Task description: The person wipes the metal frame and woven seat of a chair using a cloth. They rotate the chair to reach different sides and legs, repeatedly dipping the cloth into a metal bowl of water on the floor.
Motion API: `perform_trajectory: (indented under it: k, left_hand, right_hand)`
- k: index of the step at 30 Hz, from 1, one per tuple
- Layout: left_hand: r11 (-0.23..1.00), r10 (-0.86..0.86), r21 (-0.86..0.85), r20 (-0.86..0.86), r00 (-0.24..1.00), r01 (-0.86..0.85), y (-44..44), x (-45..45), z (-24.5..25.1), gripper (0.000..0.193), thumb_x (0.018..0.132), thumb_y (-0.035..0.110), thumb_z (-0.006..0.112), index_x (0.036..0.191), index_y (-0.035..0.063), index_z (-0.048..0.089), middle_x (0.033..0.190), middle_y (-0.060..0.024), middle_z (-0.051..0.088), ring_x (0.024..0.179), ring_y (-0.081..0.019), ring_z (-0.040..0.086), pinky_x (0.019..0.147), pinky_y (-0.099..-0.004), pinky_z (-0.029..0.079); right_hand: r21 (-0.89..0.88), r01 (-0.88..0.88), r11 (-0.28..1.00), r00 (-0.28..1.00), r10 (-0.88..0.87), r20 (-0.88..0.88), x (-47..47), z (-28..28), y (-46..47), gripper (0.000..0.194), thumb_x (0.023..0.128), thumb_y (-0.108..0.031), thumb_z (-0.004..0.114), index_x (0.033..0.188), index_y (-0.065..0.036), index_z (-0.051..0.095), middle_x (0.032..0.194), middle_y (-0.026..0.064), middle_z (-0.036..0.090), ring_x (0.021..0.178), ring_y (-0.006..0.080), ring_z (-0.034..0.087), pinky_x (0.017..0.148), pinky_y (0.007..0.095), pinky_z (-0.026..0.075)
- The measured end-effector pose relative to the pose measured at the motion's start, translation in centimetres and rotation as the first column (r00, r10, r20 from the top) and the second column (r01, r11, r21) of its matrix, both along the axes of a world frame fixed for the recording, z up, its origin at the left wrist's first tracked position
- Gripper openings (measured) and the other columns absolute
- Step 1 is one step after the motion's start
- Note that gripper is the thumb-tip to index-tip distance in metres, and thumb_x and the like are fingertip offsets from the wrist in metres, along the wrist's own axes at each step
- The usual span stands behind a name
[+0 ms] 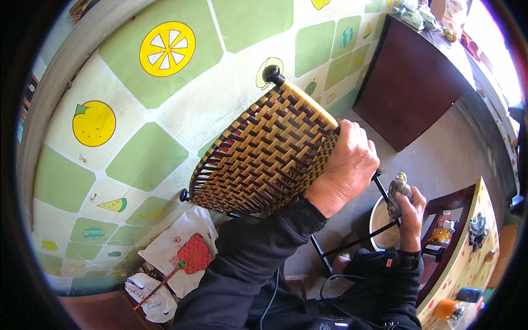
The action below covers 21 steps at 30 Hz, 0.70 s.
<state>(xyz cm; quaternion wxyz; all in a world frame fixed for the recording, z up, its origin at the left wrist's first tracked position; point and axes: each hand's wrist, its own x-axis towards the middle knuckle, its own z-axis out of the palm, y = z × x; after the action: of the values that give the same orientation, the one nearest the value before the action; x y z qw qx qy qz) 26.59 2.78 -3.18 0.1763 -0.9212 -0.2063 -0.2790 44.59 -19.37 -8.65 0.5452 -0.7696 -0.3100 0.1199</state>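
Note:
A chair with a woven tan-and-brown seat and back (264, 144) on a black metal frame is tipped up before me. My left hand (348, 163) grips the frame at the end of its tan-wrapped top bar. Round black knobs (272, 74) cap the frame's ends. In my right hand (410, 212) is a crumpled grey rag (399, 196), pressed against or close to a black metal leg; the exact contact is hidden. Behind that hand, a light-coloured basin (378, 222) stands on the floor, partly covered by the chair's frame.
Fruit-patterned wall covering (173, 111) lies close on the left. A red fly swatter (194, 253) rests on white bags (152, 299). At right stands a low table (458, 255) with bottles (443, 231) on its shelf. A dark red cabinet (412, 82) is farther off. A cable (270, 299) hangs near my lap.

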Motion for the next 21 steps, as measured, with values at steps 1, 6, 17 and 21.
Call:
perform_trajectory:
  k: [1,6,17,21]
  left_hand:
    - [1.0,0.001,-0.001,-0.004,1.0,-0.001,0.0,0.0,-0.1,0.037,0.099,0.046,0.073,0.096,0.0097,0.081,0.091,-0.0095,0.072,0.1,-0.0266,0.064,0.101,-0.0475,0.039]
    - [1.0,0.001,0.006,-0.01,1.0,-0.001,-0.4,0.0,0.0,0.043,0.097,0.053,0.077,0.098,0.01,0.082,0.091,-0.0083,0.071,0.1,-0.0257,0.064,0.101,-0.0476,0.039]
    - [0.997,-0.078,-0.022,-0.012,0.997,0.078,-1.2,-0.4,0.0,0.043,0.097,0.05,0.075,0.095,0.0078,0.081,0.093,-0.0099,0.072,0.1,-0.0283,0.064,0.101,-0.0486,0.04]
    - [0.993,-0.113,-0.038,0.028,0.993,0.114,-1.3,-0.3,-0.1,0.043,0.095,0.049,0.077,0.091,0.0066,0.081,0.091,-0.0106,0.07,0.098,-0.0285,0.062,0.1,-0.0486,0.04]
  right_hand:
    - [0.003,0.004,1.0,1.0,-0.004,-0.016,0.0,0.0,0.0,0.017,0.092,-0.012,0.076,0.09,0.001,0.066,0.082,-0.0005,0.062,0.073,0.009,0.058,0.067,0.0296,0.05]
    - [-0.006,0.0,1.0,0.997,0.0,-0.08,-0.6,0.5,0.2,0.013,0.091,-0.011,0.075,0.09,0.0,0.068,0.081,-0.0002,0.065,0.072,0.0095,0.057,0.067,0.0291,0.049]
    - [-0.414,0.205,0.887,0.92,-0.031,0.39,1.5,-2.5,-0.2,0.038,0.091,-0.027,0.075,0.108,0.006,0.068,0.103,0.0238,0.072,0.102,0.0398,0.066,0.094,0.0484,0.051]
    - [-0.269,-0.079,0.96,0.995,0.061,-0.073,2.2,-3.3,-0.4,0.035,0.095,-0.023,0.069,0.114,0.007,0.07,0.098,0.0156,0.075,0.094,0.0276,0.07,0.089,0.0398,0.056]
